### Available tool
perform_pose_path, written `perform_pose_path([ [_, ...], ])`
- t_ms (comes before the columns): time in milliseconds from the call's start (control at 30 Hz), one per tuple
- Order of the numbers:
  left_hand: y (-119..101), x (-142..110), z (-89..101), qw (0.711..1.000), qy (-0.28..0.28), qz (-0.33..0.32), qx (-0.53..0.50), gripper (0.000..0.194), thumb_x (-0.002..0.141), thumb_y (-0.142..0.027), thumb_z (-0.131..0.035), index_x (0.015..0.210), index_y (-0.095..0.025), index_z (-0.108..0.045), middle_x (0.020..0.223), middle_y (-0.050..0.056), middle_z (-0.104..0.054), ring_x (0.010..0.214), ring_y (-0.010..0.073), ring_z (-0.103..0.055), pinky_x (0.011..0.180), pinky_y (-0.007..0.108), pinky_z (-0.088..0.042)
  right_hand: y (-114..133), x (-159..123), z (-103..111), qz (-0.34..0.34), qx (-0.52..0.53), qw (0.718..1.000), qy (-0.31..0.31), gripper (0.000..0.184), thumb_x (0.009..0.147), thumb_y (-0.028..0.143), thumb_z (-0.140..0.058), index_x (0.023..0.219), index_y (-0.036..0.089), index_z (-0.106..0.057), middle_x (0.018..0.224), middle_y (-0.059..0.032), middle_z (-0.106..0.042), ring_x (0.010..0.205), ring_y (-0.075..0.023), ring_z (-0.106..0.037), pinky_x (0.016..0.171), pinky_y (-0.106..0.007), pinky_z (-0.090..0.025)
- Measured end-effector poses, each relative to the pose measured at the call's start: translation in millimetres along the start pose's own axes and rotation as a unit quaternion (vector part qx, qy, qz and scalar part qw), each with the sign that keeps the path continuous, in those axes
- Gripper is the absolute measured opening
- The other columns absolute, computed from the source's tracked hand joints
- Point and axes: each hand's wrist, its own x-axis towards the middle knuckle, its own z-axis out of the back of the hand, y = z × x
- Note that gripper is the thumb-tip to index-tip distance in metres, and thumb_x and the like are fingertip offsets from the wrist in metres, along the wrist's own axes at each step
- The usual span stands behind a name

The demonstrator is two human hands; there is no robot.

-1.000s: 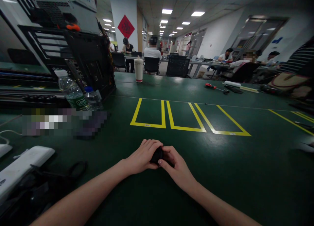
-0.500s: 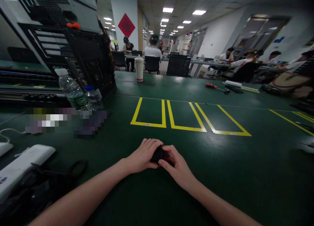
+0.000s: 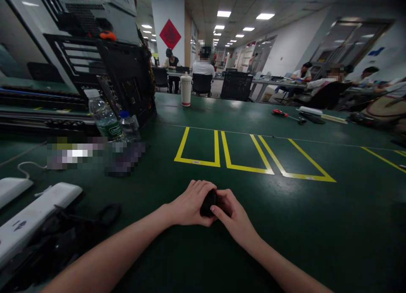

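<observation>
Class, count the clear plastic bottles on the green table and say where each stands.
2. The larger bottle, white-capped with a green label, stands at left; the smaller, blue-capped bottle is just right of it. Others could be hidden behind the black case.

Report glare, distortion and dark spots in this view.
Head view: pale sheen on the green table near the yellow tape; walls tilt towards the edges, wide-lens style; black object between left hand and right hand too dark for detail.
</observation>
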Motion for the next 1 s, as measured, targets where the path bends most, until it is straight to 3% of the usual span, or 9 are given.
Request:
perform_pose_path([
  [167, -2, 0, 1.7, 1.0, -0.002, -0.009, 0.008, 0.059, 0.065, -0.036, -0.061, 0.115, -0.018, -0.034, 0.11, 0.008, -0.046, 0.095, 0.0221, -0.044, 0.084, 0.035, -0.034, -4, -1, -1, 0.04, -0.018, 0.999, -0.027, 0.018, 0.08, 0.022, -0.05, 0.097, 0.024, -0.049, 0.103, -0.0028, -0.05, 0.099, -0.0173, -0.052, 0.089, -0.034, -0.044],
  [267, -1, 0, 2.5, 1.0, -0.001, -0.009, 0.009, 0.062, 0.064, -0.037, -0.062, 0.116, -0.018, -0.034, 0.11, 0.008, -0.046, 0.095, 0.0225, -0.044, 0.084, 0.036, -0.034, -4, 0, -1, 0.024, -0.01, 0.999, -0.033, 0.014, 0.08, 0.023, -0.049, 0.095, 0.023, -0.049, 0.096, -0.0018, -0.053, 0.094, -0.0166, -0.054, 0.085, -0.034, -0.046],
  [433, 0, 0, 4.0, 1.0, 0.013, -0.008, 0.005, 0.063, 0.064, -0.037, -0.061, 0.117, -0.019, -0.033, 0.113, 0.008, -0.043, 0.097, 0.0225, -0.043, 0.085, 0.036, -0.034, 0, 1, 1, -0.027, 0.013, 0.999, -0.012, 0.023, 0.08, 0.024, -0.05, 0.103, 0.024, -0.044, 0.102, -0.0021, -0.054, 0.096, -0.0166, -0.055, 0.085, -0.035, -0.046],
  [667, -1, -2, 5.0, 1.0, 0.015, -0.023, 0.011, 0.068, 0.063, -0.036, -0.061, 0.12, -0.018, -0.028, 0.12, 0.01, -0.038, 0.103, 0.0249, -0.041, 0.087, 0.038, -0.033, 3, -2, 1, 0.01, 0.0, 1.0, 0.007, 0.022, 0.081, 0.021, -0.05, 0.102, 0.024, -0.046, 0.101, -0.0013, -0.053, 0.097, -0.0161, -0.054, 0.087, -0.034, -0.046],
  [800, -2, -2, 7.6, 1.0, 0.023, -0.019, 0.007, 0.069, 0.062, -0.035, -0.062, 0.12, -0.019, -0.028, 0.119, 0.01, -0.039, 0.103, 0.0252, -0.041, 0.087, 0.038, -0.033, 5, -1, 1, 0.0, 0.011, 1.0, 0.006, 0.016, 0.083, 0.024, -0.047, 0.098, 0.023, -0.047, 0.099, -0.0021, -0.053, 0.096, -0.0168, -0.055, 0.085, -0.035, -0.047],
  [1000, -2, -1, 7.3, 1.0, 0.021, -0.01, 0.003, 0.067, 0.062, -0.033, -0.062, 0.118, -0.019, -0.03, 0.116, 0.009, -0.041, 0.101, 0.0244, -0.041, 0.086, 0.038, -0.034, 5, -1, 1, -0.01, 0.003, 1.0, 0.007, 0.021, 0.082, 0.022, -0.047, 0.103, 0.024, -0.046, 0.103, -0.0028, -0.053, 0.098, -0.018, -0.054, 0.087, -0.037, -0.046],
])
